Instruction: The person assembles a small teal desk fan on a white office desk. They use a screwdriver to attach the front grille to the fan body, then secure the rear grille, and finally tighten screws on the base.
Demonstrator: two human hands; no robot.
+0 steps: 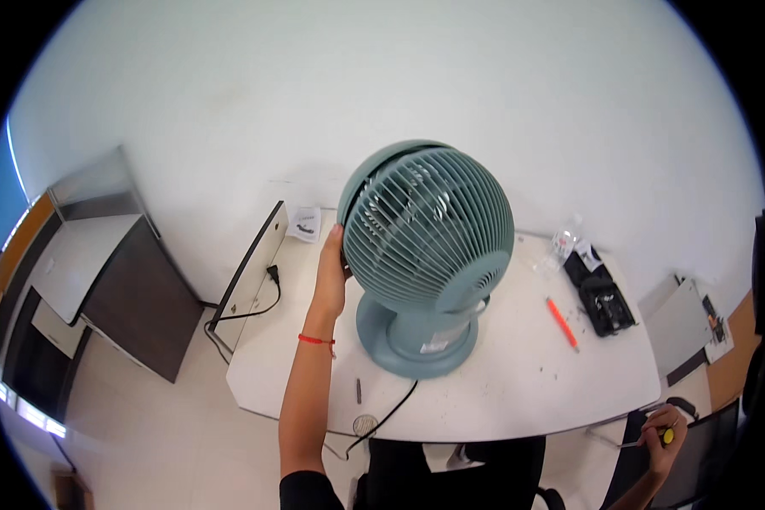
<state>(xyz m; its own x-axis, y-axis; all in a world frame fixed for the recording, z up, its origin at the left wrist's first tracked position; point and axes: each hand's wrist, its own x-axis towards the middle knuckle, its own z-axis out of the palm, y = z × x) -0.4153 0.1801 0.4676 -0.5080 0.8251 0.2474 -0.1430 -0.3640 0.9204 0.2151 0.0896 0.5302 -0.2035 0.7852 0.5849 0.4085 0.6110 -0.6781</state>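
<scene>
A grey-green table fan (429, 229) stands upright on its round base on the white table (518, 382). My left hand (331, 268) grips the left rim of its head, the thumb showing at the edge and the other fingers mostly hidden behind. At the lower right, off the table's front corner, my right hand (664, 433) is closed round a screwdriver (668, 436) with a yellow-ended handle, its thin shaft pointing left. The fan's black cord (391, 414) runs from the base over the table's front edge.
Right of the fan lie an orange pen-shaped tool (562, 324), an open black tool case (603, 297) and a clear plastic bottle (563, 240). A paper leaflet (304, 224) and a black plug (273, 274) are at the left. A small dark bit (359, 391) lies near the front edge.
</scene>
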